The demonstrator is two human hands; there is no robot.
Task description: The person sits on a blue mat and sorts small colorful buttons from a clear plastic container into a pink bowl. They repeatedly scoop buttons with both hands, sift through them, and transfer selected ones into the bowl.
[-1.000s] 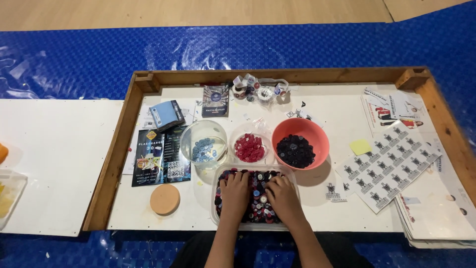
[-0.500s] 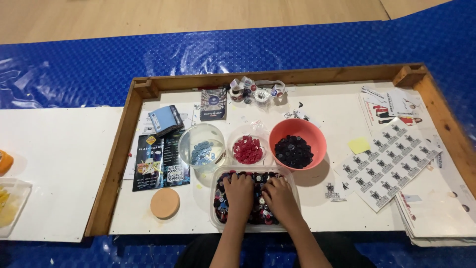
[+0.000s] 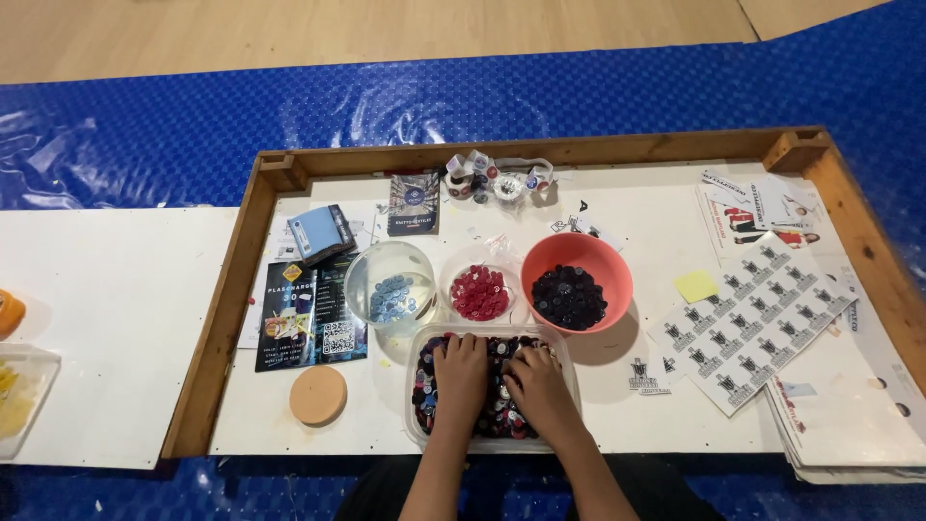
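Head view: mixed buttons point(image 3: 502, 405) in clear tray point(image 3: 571, 386) being sifted by left hand point(image 3: 461, 371) and right hand point(image 3: 535, 381) (fingers spread flat, nothing pinched). Single-button pinch being called for next, likely.

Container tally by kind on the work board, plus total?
Clear tub of mixed buttons, both hands in it: 1
Clear bowl, blue buttons: 1
Clear bowl, red buttons: 1
Orange bowl, dark buttons: 1
Total: 4
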